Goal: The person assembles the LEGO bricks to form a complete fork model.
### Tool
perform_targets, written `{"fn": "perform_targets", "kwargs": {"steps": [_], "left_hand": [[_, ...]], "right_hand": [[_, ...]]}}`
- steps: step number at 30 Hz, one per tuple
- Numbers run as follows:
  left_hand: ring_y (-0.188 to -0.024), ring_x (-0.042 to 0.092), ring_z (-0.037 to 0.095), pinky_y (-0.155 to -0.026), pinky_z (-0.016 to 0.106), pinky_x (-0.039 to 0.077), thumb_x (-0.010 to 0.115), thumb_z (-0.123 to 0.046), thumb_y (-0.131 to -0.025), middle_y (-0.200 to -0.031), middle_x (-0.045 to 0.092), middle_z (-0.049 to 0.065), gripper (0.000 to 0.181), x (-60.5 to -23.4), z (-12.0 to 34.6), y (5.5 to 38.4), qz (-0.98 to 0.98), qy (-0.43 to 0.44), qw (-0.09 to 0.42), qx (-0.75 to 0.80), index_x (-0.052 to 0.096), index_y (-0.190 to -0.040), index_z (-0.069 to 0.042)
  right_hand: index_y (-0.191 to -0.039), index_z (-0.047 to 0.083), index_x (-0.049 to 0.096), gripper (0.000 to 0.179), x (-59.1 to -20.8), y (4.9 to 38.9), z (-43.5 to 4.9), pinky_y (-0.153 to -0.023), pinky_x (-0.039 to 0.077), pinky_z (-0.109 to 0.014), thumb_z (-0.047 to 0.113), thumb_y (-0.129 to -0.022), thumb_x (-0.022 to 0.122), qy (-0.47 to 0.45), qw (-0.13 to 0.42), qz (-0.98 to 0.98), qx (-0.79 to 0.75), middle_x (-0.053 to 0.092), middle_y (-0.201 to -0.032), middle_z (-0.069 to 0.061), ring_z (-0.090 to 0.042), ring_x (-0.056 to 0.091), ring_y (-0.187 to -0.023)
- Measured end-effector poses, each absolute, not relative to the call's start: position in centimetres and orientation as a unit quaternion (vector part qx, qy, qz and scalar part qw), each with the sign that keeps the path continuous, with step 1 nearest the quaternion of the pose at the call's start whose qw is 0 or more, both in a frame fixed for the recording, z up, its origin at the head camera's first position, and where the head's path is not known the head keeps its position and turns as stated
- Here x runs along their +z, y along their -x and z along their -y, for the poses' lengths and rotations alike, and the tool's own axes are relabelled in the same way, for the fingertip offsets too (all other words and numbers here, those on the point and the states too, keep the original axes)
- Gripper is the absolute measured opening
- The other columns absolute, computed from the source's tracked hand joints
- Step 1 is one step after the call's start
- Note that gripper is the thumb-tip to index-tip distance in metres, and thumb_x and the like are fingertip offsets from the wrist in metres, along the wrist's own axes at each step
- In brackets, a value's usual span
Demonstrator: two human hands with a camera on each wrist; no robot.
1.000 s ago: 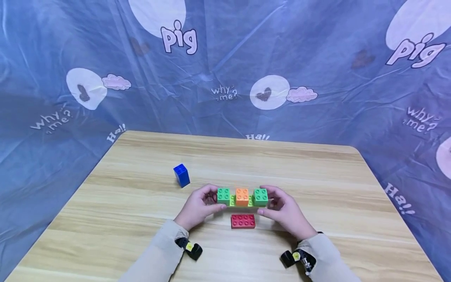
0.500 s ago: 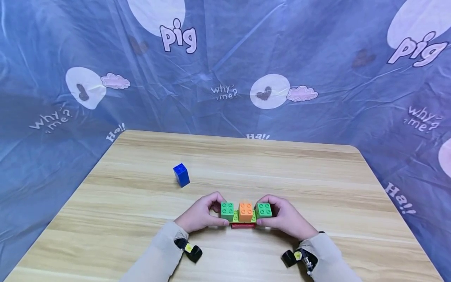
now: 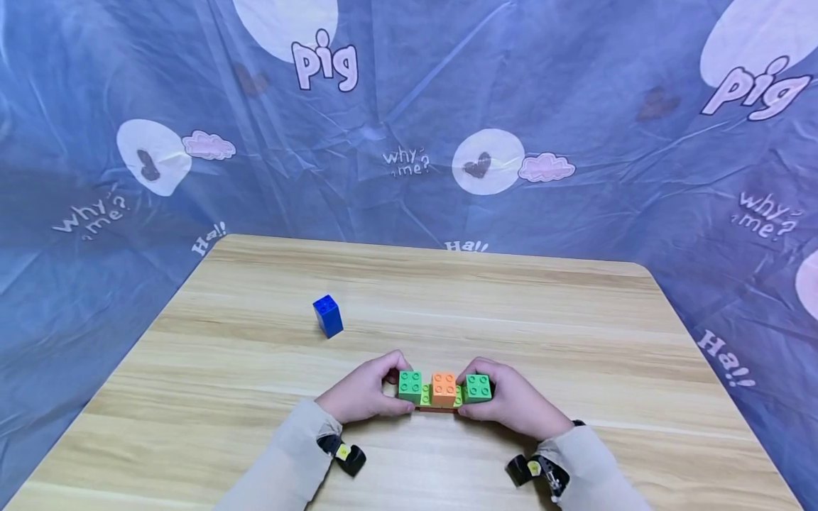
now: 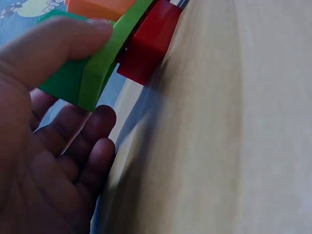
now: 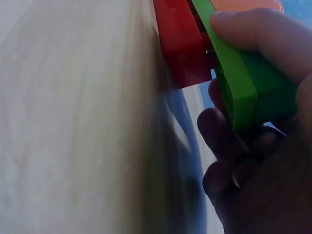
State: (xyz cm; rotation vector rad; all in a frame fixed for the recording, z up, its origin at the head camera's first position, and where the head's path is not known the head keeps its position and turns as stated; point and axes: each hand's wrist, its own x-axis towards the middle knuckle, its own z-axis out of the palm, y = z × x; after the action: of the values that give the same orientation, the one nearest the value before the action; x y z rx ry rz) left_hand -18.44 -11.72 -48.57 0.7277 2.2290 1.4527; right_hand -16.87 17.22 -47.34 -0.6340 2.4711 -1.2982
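Both hands hold one toy-brick assembly at its two ends. Its base is a long lime plate (image 4: pixel 100 63), topped by a left green brick (image 3: pixel 410 387), an orange brick (image 3: pixel 444 389) in the middle and a right green brick (image 3: pixel 478 389). The left hand (image 3: pixel 368 388) grips the left end, thumb on the near side. At the right end, the right hand (image 3: pixel 514 400) does the same. Beneath the plate's middle lies a red brick (image 4: pixel 150 43) on the table; both wrist views show a thin dark gap between the two. From above, the plate hides most of the red brick.
A blue brick (image 3: pixel 329 316) stands farther back on the wooden table (image 3: pixel 537 305), left of the hands. Behind the table's far edge hangs a blue printed cloth (image 3: pixel 383 206), which also covers both sides.
Both hands have brought the assembly toward the person, from behind the red brick to over it. Within the last half second it has shifted only slightly. The blue brick stays put.
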Motion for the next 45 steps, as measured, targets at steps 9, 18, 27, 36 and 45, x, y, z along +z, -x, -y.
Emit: {"fn": "perform_targets", "kwargs": {"steps": [9,18,27,36,45], "left_hand": [[-0.073,0.052,0.009,-0.064,0.024,0.047,0.084,-0.022,-0.082,-0.084,0.059,-0.008,0.032,-48.5,10.7,19.5,-0.826,-0.248,0.137,0.488,0.059,-0.101,-0.024],[-0.082,0.056,0.011,-0.075,0.029,0.049,0.082,-0.023,-0.085,-0.09,0.061,-0.008,0.027,-47.8,9.9,21.0,-0.849,-0.243,0.131,0.45,0.059,-0.1,-0.021],[-0.089,0.059,0.01,-0.084,0.034,0.049,0.082,-0.031,-0.084,-0.095,0.063,-0.011,0.031,-48.4,9.1,21.1,-0.863,-0.206,0.139,0.439,0.061,-0.104,-0.023],[-0.083,0.056,0.013,-0.073,0.027,0.048,0.084,-0.028,-0.083,-0.096,0.064,-0.007,0.035,-48.9,10.1,21.4,-0.837,-0.199,0.139,0.491,0.066,-0.113,-0.021],[-0.104,0.063,0.018,-0.09,0.032,0.053,0.078,-0.025,-0.089,-0.12,0.065,0.0,0.046,-47.4,11.1,21.6,-0.802,-0.204,0.164,0.537,0.062,-0.131,-0.014]], "right_hand": [[-0.105,0.019,0.066,0.035,-47.2,17.8,-17.4,-0.078,0.053,-0.027,0.024,-0.078,0.088,0.174,0.116,-0.88,-0.427,0.064,-0.106,0.0,-0.017,0.06,-0.092],[-0.105,0.016,0.068,0.033,-47.2,19.8,-17.6,-0.077,0.054,-0.027,0.019,-0.078,0.086,0.172,0.119,-0.875,-0.438,0.066,-0.108,-0.002,-0.018,0.061,-0.092],[-0.109,0.018,0.066,0.036,-48.1,20.0,-18.3,-0.083,0.051,-0.032,0.024,-0.08,0.085,0.163,0.109,-0.873,-0.446,0.066,-0.106,0.0,-0.018,0.06,-0.095],[-0.112,0.019,0.068,0.041,-48.9,19.6,-18.0,-0.084,0.049,-0.036,0.03,-0.078,0.087,0.127,0.074,-0.87,-0.47,0.067,-0.102,0.002,-0.019,0.059,-0.095],[-0.112,0.019,0.067,0.042,-48.9,19.2,-18.1,-0.089,0.048,-0.04,0.032,-0.078,0.087,0.118,0.075,-0.871,-0.472,0.067,-0.104,0.001,-0.019,0.06,-0.098]]}}
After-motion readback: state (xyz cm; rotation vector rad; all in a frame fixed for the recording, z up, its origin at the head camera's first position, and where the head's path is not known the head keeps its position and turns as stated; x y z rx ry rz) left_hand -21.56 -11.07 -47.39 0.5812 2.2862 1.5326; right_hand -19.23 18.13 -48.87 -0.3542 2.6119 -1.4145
